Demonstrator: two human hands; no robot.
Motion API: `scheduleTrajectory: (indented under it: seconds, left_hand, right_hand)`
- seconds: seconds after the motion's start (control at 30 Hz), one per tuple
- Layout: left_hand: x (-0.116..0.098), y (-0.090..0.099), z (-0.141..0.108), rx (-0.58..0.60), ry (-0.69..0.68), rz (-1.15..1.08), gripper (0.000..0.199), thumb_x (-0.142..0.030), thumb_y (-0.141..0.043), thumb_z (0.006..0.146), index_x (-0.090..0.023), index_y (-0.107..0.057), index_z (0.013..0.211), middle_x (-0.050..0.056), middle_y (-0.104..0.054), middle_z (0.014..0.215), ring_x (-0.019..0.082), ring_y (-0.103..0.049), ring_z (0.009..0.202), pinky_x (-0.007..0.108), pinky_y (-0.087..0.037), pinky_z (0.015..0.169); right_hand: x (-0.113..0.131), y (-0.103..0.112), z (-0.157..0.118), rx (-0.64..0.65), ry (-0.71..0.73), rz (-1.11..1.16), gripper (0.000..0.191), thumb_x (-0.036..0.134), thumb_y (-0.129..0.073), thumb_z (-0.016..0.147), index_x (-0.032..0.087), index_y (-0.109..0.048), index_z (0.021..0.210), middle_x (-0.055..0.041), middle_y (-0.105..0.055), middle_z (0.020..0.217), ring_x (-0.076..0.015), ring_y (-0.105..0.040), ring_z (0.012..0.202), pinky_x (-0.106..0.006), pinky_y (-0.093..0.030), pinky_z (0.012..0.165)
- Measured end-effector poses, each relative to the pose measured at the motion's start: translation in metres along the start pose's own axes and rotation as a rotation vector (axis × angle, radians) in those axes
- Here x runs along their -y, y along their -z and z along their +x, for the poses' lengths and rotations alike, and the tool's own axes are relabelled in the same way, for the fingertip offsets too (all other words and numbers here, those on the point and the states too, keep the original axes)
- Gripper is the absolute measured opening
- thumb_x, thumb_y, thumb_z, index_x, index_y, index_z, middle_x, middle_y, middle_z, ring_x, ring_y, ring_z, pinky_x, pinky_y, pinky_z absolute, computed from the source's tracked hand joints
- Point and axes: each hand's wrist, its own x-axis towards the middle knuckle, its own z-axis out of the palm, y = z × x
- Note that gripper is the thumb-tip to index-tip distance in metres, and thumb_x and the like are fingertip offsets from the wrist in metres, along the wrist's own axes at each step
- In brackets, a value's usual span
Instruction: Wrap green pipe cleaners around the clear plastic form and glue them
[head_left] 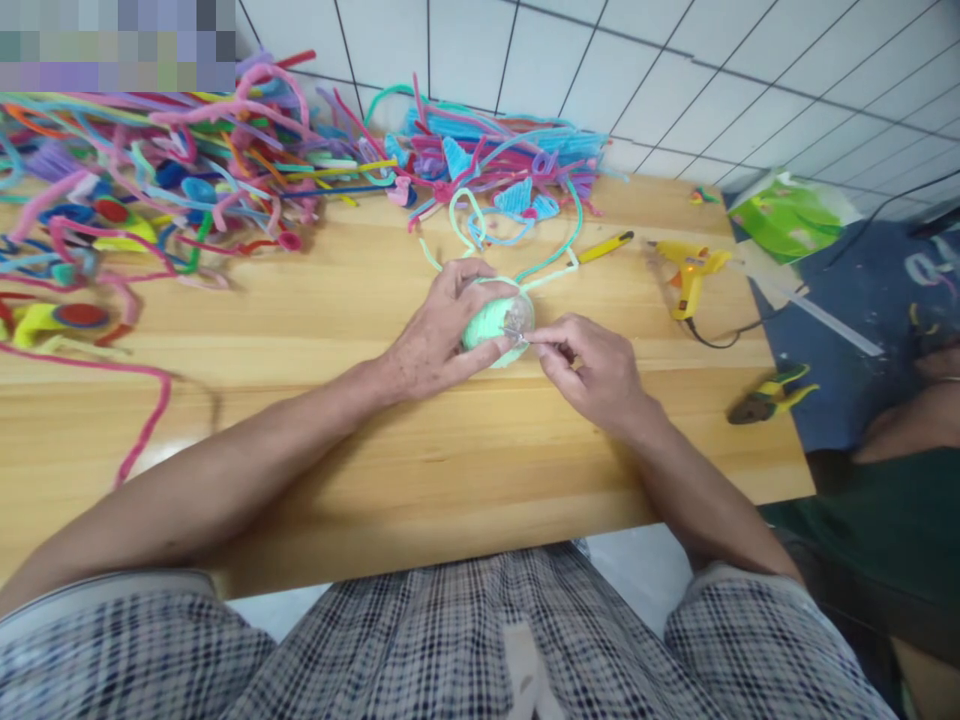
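A rounded object [489, 322], partly wrapped in mint green fuzzy stem with a clear, greyish end, lies on its side near the middle of the wooden table. Around it curl the fingers of my left hand [457, 330], holding it from the left. My right hand [592, 365] is at its clear end, the index finger extended to touch it and the other fingers curled. Light green and teal stems [551, 262] trail from behind the object.
Colourful fuzzy stems [247, 170] heap along the back left, bundles [495, 150] behind my hands. A yellow cutter [606, 247], glue gun [688, 275], pliers [769, 396] and green packet [791, 215] lie right. Another person's arm [915, 415] is at far right.
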Motion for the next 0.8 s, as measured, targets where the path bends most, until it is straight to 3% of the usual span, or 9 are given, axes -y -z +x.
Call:
scheduleTrajectory:
  seconds: [0.37,0.57,0.8]
  left_hand:
    - [-0.0002,-0.001,-0.0015,0.011,0.066,0.013,0.056,-0.064,-0.062,0.116,-0.031,-0.059,0.162,0.015,-0.061,0.158,0.036,-0.058,0.156,0.067,-0.049,0.138]
    - [-0.0039,-0.001,-0.001,-0.045,-0.019,-0.024,0.056,-0.061,-0.06,0.118,-0.031,-0.052,0.165,0.015,-0.063,0.156,0.034,-0.061,0.153,0.063,-0.052,0.135]
    - [-0.0064,0.002,-0.0011,0.036,0.021,0.042,0.052,-0.063,-0.055,0.12,-0.028,-0.059,0.158,0.014,-0.059,0.158,0.035,-0.058,0.156,0.062,-0.054,0.133]
  right_hand:
    - [0.0024,-0.003,0.0006,-0.03,-0.005,-0.018,0.023,0.017,-0.064,0.108,0.032,-0.082,0.112,0.0003,-0.079,0.086,-0.0175,-0.068,0.069,-0.034,-0.06,0.07]
    - [0.0038,-0.0037,-0.001,-0.033,0.001,-0.004,0.025,0.015,-0.063,0.108,0.032,-0.081,0.113,0.001,-0.079,0.088,-0.0174,-0.069,0.07,-0.034,-0.059,0.071]
    - [0.0042,-0.0037,-0.0016,-0.055,0.042,0.01,0.023,0.011,-0.066,0.107,0.028,-0.079,0.112,0.0016,-0.078,0.088,-0.0147,-0.066,0.069,-0.03,-0.054,0.068]
